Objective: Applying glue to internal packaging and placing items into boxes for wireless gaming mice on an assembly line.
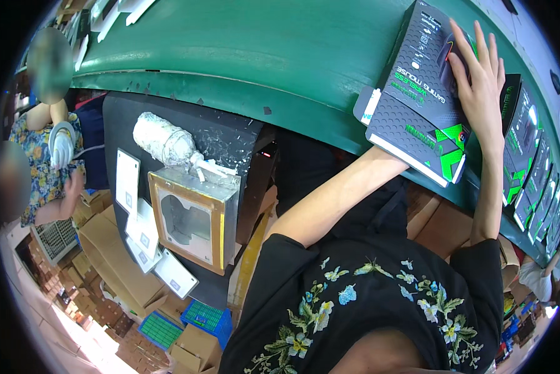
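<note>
A black and grey mouse box [411, 100] with green patches is tilted over the near edge of the green table, at the upper right. My right hand [479, 78] lies along the right side of its printed face, fingers stretched out and thumb apart. From below, my left forearm [348, 187] reaches behind the lower end of the box, which hides my left hand and its fingers. A pale flap with a white strip [370, 106] sticks out at the box's left side.
Several similar boxes [520, 149] stand in a row at the right. On a dark board at the left are a white-smeared bottle [161, 140], a metal-framed case [230, 218] and white cards [127, 181]. A co-worker's gloved hand [62, 146] shows far left, above cardboard boxes [118, 255].
</note>
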Tool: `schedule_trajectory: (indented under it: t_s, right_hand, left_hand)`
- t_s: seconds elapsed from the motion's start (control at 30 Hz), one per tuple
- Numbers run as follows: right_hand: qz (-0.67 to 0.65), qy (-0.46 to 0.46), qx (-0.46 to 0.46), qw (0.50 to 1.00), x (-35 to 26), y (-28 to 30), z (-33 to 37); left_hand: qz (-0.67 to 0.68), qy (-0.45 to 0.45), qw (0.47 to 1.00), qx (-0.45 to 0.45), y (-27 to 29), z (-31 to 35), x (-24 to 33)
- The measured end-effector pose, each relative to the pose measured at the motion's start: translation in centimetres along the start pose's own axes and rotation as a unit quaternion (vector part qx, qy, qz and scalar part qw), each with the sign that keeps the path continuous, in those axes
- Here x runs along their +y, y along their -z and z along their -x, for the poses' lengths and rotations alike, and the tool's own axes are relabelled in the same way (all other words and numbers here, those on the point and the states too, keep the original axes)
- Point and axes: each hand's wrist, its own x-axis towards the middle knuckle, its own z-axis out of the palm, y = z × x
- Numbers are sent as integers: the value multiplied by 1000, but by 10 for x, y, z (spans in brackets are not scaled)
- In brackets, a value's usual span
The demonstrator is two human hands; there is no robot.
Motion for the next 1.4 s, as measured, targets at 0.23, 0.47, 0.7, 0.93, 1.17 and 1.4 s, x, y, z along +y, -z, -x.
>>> schedule_trajectory:
  t_s: [0.23, 0.47, 0.7, 0.93, 1.17, 1.4]
  right_hand:
    - [-178, 122, -85, 973, -86, 22, -2]
    - [-167, 97, -109, 975, -34, 20, 5]
    - [-100, 91, -123, 983, 29, 35, -12]
    - [-464, 335, -161, 804, -263, 65, -78]
    - [-449, 221, -291, 815, -379, 52, -103]
    - [-475, 255, -341, 770, -402, 21, -107]
  left_hand:
    - [19, 14, 994, -107, 24, 19, 9]
    - [139, 46, 983, -109, 106, 103, 50]
    - [-97, 366, 925, 32, 367, 225, -35]
    - [-379, 352, 794, -320, 502, 303, -220]
    - [-349, 243, 856, -294, 513, 219, -130]
    - [-350, 361, 844, 186, 538, 284, 51]
